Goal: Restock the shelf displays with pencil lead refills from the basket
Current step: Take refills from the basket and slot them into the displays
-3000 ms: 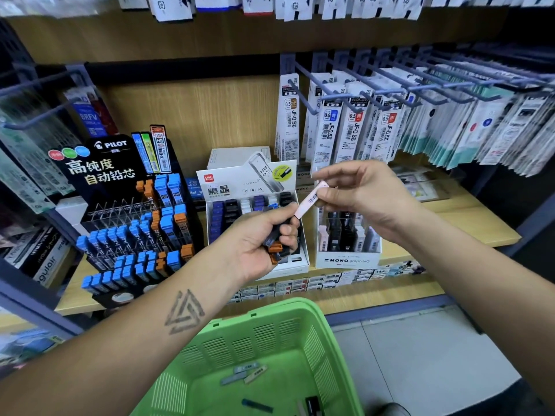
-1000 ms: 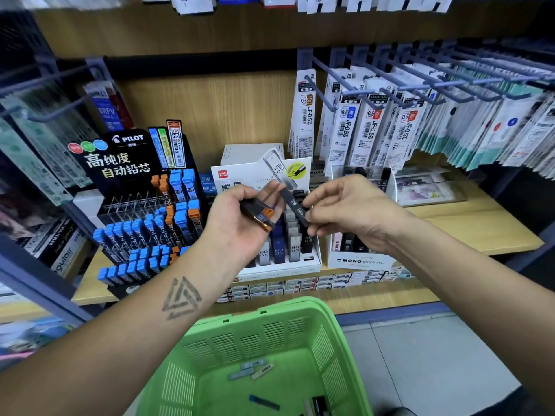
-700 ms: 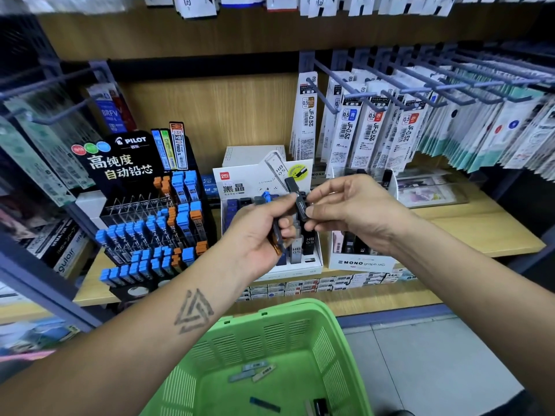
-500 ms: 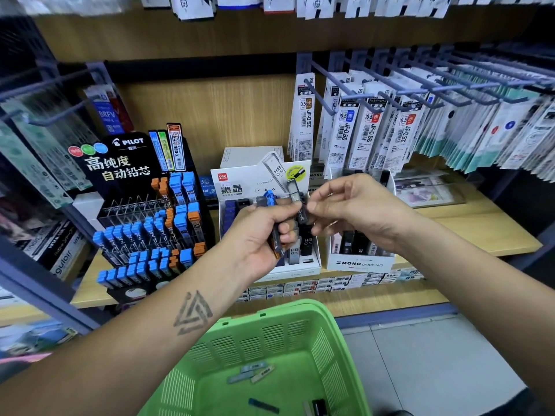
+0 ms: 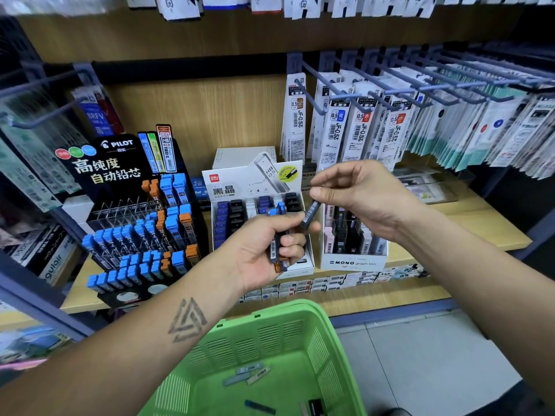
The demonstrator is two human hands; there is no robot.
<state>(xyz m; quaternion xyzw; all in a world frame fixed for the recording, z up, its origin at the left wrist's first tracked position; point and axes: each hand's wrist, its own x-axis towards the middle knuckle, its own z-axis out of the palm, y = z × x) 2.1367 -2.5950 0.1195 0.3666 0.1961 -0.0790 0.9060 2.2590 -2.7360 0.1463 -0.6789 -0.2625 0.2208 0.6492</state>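
My left hand grips a small bundle of lead refill cases, with blue caps at the top and an orange end at the bottom. My right hand pinches one dark refill case by its top, its lower end touching my left fingers. Both hands hover in front of the white Deli display box of refills. To its right stands the white MONO display box. The black PILOT display rack with blue and orange refills is at the left. The green basket below holds several loose refill cases.
Metal hooks with hanging pen refill packs jut out over the shelf at the upper right. The wooden shelf extends right of the boxes. More hooks with packs hang at the far left. Grey floor tiles lie below right.
My right hand has drawn the dark case up and to the right, out of the bundle held by my left hand. The left hand has stayed in front of the Deli box.
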